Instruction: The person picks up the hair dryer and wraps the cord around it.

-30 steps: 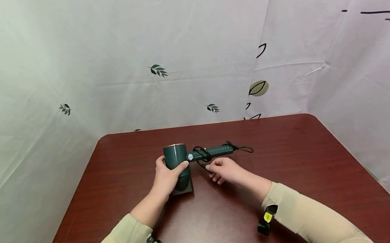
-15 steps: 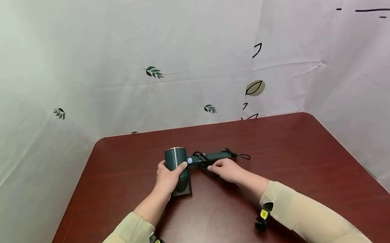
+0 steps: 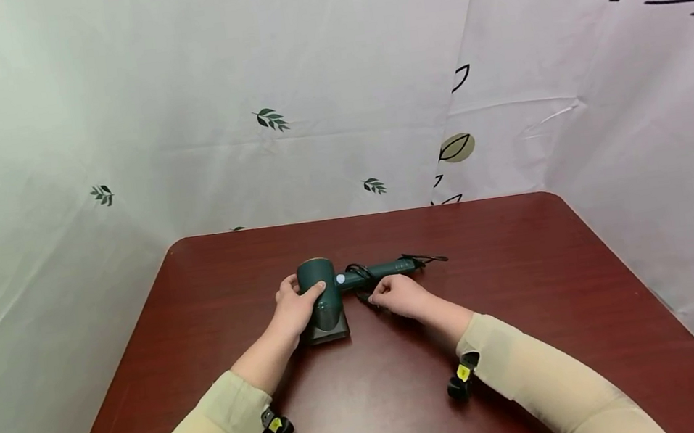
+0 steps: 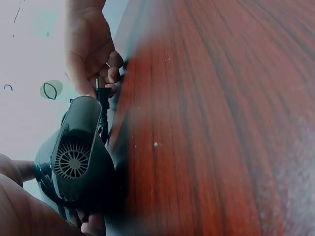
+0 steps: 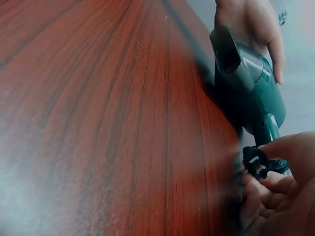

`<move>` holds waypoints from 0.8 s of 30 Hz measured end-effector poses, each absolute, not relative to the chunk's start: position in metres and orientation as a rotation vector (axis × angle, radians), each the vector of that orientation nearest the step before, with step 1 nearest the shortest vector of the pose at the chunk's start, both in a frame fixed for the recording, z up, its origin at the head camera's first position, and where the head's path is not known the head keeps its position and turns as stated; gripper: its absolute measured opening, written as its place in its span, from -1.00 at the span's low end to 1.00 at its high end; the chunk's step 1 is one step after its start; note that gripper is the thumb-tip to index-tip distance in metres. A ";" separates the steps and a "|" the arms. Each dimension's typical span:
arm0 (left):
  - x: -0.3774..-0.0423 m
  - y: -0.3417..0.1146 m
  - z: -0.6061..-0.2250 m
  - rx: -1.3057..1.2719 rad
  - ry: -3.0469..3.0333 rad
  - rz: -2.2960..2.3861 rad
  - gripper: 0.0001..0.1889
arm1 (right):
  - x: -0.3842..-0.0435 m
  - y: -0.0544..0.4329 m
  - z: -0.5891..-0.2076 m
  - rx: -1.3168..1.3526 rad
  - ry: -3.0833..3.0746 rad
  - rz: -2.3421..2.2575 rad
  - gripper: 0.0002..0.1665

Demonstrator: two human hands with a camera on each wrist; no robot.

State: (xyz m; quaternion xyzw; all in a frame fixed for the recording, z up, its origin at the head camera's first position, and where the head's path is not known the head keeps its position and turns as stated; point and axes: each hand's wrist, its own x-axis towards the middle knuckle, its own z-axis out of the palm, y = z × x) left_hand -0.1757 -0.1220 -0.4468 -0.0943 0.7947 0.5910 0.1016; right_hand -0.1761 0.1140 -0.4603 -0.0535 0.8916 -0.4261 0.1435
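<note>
A dark green hair dryer (image 3: 318, 282) lies on the table with its handle (image 3: 390, 268) pointing right. My left hand (image 3: 292, 311) grips its barrel from the left, thumb on the near side. The flat nozzle (image 3: 328, 334) faces the near edge of the table. Black cord (image 3: 360, 269) is looped round the handle, and a loop sticks out past its end. My right hand (image 3: 402, 297) pinches the cord's plug between thumb and fingers, just in front of the handle. In the left wrist view the prongs of the plug (image 4: 103, 92) show; the right wrist view shows the plug (image 5: 256, 162) close up.
The reddish-brown wooden table (image 3: 494, 285) has rounded far corners. White printed sheeting (image 3: 332, 101) hangs behind it and along both sides. Small black wrist cameras (image 3: 279, 428) are strapped at both sleeves.
The hair dryer has tilted a little under my left hand, so its nozzle shows more. My right hand has shifted slightly, its fingers drawn closer together at the plug.
</note>
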 end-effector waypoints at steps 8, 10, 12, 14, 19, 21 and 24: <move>-0.174 -0.126 -0.448 -0.265 2.322 1.754 -0.14 | -0.175 0.106 -0.461 -0.208 2.677 -1.044 -0.83; -0.174 -0.126 -0.449 -0.265 2.314 1.760 -0.15 | -0.175 0.106 -0.461 -0.210 2.678 -1.045 -0.82; -0.174 -0.126 -0.449 -0.266 2.304 1.764 -0.15 | -0.175 0.106 -0.460 -0.208 2.672 -1.058 -0.80; -0.174 -0.127 -0.449 -0.264 2.297 1.763 -0.15 | -0.175 0.107 -0.461 -0.211 2.665 -1.071 -0.79; -0.173 -0.129 -0.448 -0.264 2.287 1.754 -0.15 | -0.175 0.112 -0.464 -0.190 2.654 -1.095 -0.77; -0.172 -0.130 -0.448 -0.263 2.285 1.745 -0.14 | -0.174 0.115 -0.464 -0.172 2.647 -1.115 -0.77; -0.172 -0.133 -0.448 -0.251 2.295 1.723 -0.15 | -0.172 0.121 -0.463 -0.158 2.645 -1.161 -0.77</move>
